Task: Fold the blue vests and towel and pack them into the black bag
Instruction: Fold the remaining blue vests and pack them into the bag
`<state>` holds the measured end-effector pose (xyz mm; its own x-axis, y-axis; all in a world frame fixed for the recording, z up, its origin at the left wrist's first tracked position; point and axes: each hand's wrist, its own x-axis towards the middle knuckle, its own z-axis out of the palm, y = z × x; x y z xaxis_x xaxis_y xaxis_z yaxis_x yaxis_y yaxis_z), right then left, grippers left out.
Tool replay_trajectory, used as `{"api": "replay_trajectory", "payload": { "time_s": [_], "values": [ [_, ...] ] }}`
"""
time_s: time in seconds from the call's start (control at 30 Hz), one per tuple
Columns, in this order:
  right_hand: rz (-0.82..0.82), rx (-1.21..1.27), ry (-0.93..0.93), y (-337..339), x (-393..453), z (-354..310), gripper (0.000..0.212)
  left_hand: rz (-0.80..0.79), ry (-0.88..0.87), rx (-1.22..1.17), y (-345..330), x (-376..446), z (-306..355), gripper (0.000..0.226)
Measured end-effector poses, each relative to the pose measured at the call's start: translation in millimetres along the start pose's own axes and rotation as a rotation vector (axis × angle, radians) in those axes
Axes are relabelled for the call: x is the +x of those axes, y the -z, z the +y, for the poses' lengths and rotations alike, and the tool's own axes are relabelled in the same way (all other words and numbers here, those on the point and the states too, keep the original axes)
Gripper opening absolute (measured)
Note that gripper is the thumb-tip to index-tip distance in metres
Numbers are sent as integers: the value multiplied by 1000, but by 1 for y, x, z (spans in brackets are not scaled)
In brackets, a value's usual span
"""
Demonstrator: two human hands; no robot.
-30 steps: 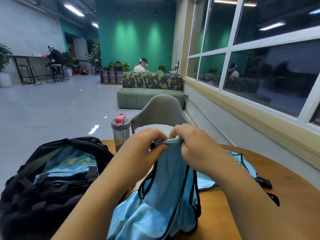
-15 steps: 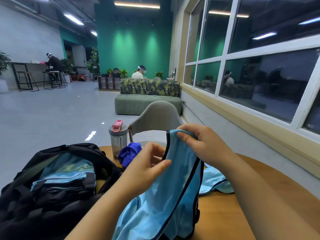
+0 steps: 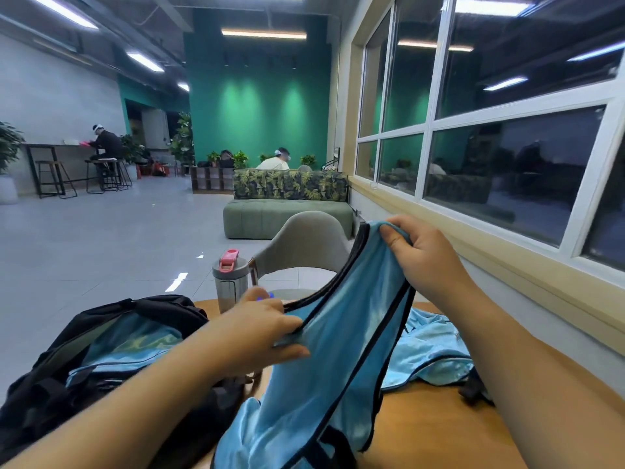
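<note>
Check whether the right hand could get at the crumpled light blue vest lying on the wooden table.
Probably yes, once freed: the right hand now grips the raised light blue vest, and the crumpled light blue vest lies uncovered below it on the wooden table.

Wooden table (image 3: 422, 431): bag (image 3: 101, 384), bottle (image 3: 230, 286), vest (image 3: 429, 353)

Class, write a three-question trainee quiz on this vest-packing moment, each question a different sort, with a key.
1. True or false: both hands grip the same blue vest.
2. Which hand is higher? A) left hand B) right hand
3. Fill in: the water bottle stands behind the black ____.

Key: 1 true; 2 B; 3 bag.
</note>
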<state>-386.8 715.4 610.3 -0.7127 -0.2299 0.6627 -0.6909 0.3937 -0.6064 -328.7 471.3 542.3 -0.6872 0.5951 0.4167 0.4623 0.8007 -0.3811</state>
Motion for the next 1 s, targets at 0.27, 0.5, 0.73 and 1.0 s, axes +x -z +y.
{"api": "replay_trajectory", "payload": {
  "time_s": [0.27, 0.5, 0.73, 1.0],
  "values": [
    [218, -90, 29, 34, 19, -20, 25, 240, -122, 136, 79, 17, -41, 37],
    [487, -161, 162, 91, 60, -86, 27, 442, -99, 100, 193, 41, -55, 44],
    [322, -305, 115, 100, 60, -96, 29, 283, -160, -86, 190, 20, -19, 33],
    [365, -225, 149, 118, 41, -114, 28, 424, -85, -268, 230, 13, 1, 20]
  ]
}}
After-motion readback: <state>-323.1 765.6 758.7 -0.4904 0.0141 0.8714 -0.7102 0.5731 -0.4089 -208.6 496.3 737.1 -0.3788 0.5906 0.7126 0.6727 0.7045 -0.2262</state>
